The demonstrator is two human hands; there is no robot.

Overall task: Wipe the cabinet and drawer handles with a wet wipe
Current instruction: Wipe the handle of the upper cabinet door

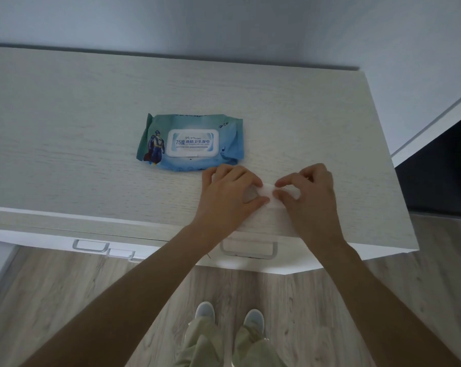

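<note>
A white wet wipe (268, 192) hangs between my two hands above the front part of the cabinet top (78, 128). My left hand (230, 197) pinches its left edge with thumb and fingers. My right hand (310, 193) pinches its right edge. Just behind my hands lies a blue-green wet wipe pack (191, 143), flat, with its white lid closed. Below the cabinet's front edge, silver handles stick out: one (249, 250) under my hands, and two more (91, 245) (121, 254) to the left.
The pale wood-grain cabinet stands against a white wall. Its right edge runs beside a dark opening (441, 168). Light wooden floor (65, 300) lies below, with my feet in pale shoes (229, 316) close to the cabinet front.
</note>
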